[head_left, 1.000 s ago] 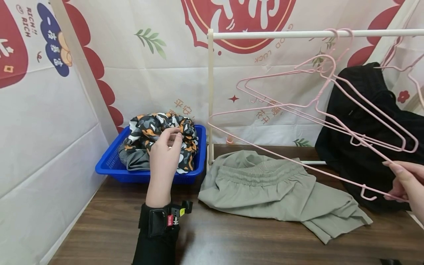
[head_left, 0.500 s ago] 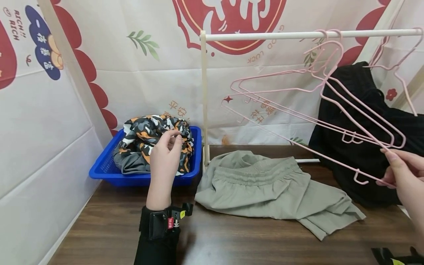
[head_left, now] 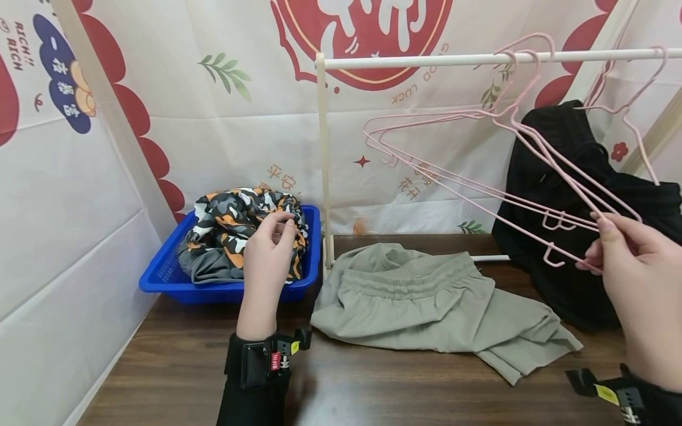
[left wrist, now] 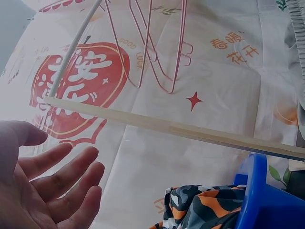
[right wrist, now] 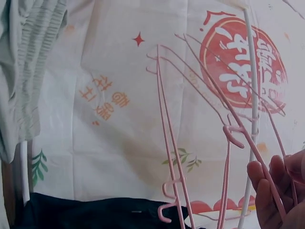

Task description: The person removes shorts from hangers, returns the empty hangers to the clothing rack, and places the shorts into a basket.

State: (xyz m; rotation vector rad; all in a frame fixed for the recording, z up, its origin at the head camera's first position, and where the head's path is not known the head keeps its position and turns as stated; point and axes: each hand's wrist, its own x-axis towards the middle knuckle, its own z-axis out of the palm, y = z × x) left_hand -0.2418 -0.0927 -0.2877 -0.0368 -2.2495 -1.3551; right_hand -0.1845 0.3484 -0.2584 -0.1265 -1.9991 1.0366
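The right grip (head_left: 626, 254) is nearly closed, its thumb and fingers pinching a pink hanger (right wrist: 247, 136) by the lower right corner. That hanger slants up and leftward to the rail (head_left: 405, 62), where its hook stands level with the white bar; whether it is seated there I cannot tell. Other pink hangers (right wrist: 167, 138) hang close behind it from the same rail. The left grip (head_left: 269, 245) holds nothing, its fingers loosely bent and spread apart in the air, in front of a blue basket (head_left: 197, 293) that contains an orange, black and white patterned garment (head_left: 229, 213) and some grey cloth (head_left: 213, 266). Between the two hands, grey-green shorts (head_left: 426, 307) lie on the brown worktop (head_left: 399, 390), their gathered waistband toward the rear, just beside the rack's left upright (head_left: 323, 148). A black garment (head_left: 567, 296) is behind the right hand.
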